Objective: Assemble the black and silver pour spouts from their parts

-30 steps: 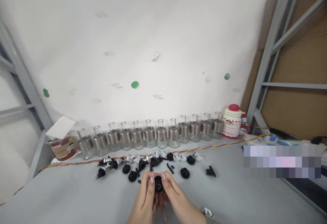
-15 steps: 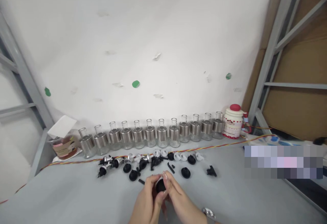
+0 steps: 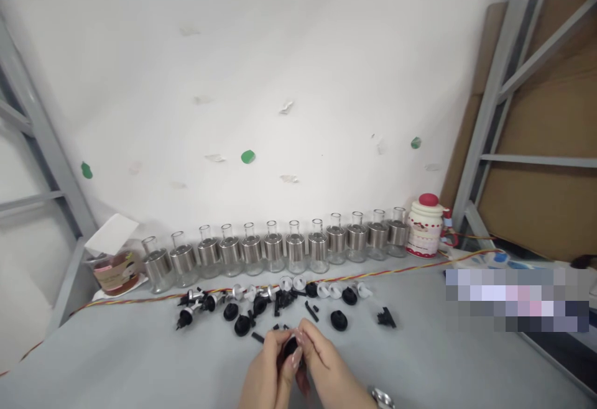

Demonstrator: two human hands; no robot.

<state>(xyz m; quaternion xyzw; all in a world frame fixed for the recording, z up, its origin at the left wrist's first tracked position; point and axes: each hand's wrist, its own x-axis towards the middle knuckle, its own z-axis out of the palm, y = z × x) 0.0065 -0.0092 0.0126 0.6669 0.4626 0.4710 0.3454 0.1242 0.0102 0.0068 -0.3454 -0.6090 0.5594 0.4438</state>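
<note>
Nearer than the row of twelve metal-sleeved glass bottles (image 3: 295, 249), opposite its middle and well apart from it, two bare hands meet above the grey desk (image 3: 140, 359). The left hand (image 3: 268, 368) has its grip curled around a round black part (image 3: 289, 348); the right hand (image 3: 327, 365) pinches the same part with its fingertips, and the fingers hide much of it. A shiny silver object (image 3: 383, 398) shows beside the right wrist, farther from the row. Between the hands and the row lie scattered pieces: black caps (image 3: 339, 320), narrow black strips (image 3: 311, 311) and, closest to the bottles, white rings (image 3: 298, 283). Silver-and-black pieces (image 3: 185, 317) lie in front of the row's left portion; a toothed black piece (image 3: 386, 317) lies in front of its right portion. Along the row's near side runs a twisted red-and-yellow wire (image 3: 410, 270). Just beside the row's right end stands a cream jar with a red lid (image 3: 425, 229); just beside its left end, a tub with a brown label (image 3: 116, 274). Behind the row rises a white wall (image 3: 326, 86) with green patches (image 3: 248, 156).
</note>
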